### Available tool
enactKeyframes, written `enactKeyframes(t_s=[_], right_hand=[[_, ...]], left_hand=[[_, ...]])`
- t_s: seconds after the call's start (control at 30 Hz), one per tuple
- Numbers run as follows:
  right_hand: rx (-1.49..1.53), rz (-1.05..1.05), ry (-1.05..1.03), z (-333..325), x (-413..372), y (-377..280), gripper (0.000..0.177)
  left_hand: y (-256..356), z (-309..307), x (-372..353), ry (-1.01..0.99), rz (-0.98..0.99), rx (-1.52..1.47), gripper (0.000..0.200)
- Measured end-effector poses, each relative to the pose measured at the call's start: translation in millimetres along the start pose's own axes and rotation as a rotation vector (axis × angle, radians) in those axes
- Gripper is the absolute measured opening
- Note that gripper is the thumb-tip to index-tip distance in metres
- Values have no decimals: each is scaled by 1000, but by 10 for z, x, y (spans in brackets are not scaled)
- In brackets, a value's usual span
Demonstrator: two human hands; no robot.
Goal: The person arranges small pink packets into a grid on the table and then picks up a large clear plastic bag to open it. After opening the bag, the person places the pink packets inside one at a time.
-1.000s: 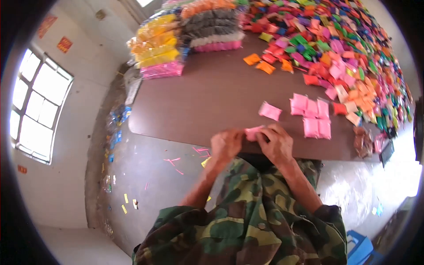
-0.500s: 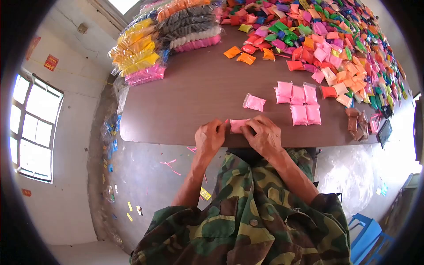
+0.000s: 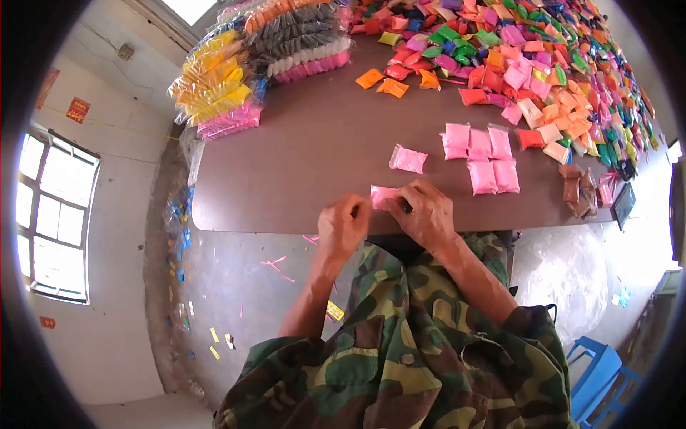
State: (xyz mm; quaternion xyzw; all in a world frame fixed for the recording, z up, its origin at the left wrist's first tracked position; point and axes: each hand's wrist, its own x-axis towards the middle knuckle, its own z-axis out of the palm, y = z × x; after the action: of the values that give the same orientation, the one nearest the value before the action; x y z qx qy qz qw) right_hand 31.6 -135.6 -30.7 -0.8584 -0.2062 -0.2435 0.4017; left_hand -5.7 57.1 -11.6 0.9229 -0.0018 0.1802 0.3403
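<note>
A small pink packet (image 3: 382, 195) is at the table's near edge, its right end pinched between the thumb and fingers of my right hand (image 3: 429, 214). My left hand (image 3: 341, 225) is closed in a pinch just left of that packet; whatever lies between its fingertips is hidden. Beyond my hands, a single pink packet (image 3: 409, 159) lies by itself on the brown table (image 3: 286, 171). To its right, several more pink packets (image 3: 482, 176) rest side by side in two rows, some overlapping.
A large heap of mixed coloured packets (image 3: 529, 64) covers the far right. Stacked bagged bundles (image 3: 229, 79) stand at the far left. Brown packets (image 3: 577, 191) lie near the right edge. On the floor are pink strips (image 3: 275, 266) and a blue stool (image 3: 594, 375).
My left hand has come slightly right, nearer the packet. The pink bit earlier visible at its fingertips no longer shows. The whole view has shifted a little.
</note>
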Motion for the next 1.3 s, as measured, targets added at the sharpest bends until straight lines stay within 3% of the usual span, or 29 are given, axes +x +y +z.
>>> enactKeyframes(t_s=[0.27, 0.57, 0.77, 0.87, 0.97, 1.2, 1.3], right_hand=[[-33, 24, -19, 5, 15, -3, 25], [23, -97, -136, -148, 54, -45, 39], [38, -49, -44, -109, 85, -77, 19], [99, 41, -91, -129, 62, -92, 8], [43, 69, -237, -89, 6, -28, 18], [6, 161, -187, -41, 5, -41, 14], [-22, 195, -214, -33, 4, -35, 10]], left_hand=[[-184, -43, 2, 42, -52, 178, 15], [-137, -65, -57, 46, -150, -117, 8], [-33, -197, -62, 147, -172, -315, 6], [134, -286, -69, 107, -101, -293, 6], [206, -180, -160, 1, -52, -250, 9], [113, 100, -136, -20, -10, -141, 12], [-63, 83, 31, 26, 62, 178, 11]])
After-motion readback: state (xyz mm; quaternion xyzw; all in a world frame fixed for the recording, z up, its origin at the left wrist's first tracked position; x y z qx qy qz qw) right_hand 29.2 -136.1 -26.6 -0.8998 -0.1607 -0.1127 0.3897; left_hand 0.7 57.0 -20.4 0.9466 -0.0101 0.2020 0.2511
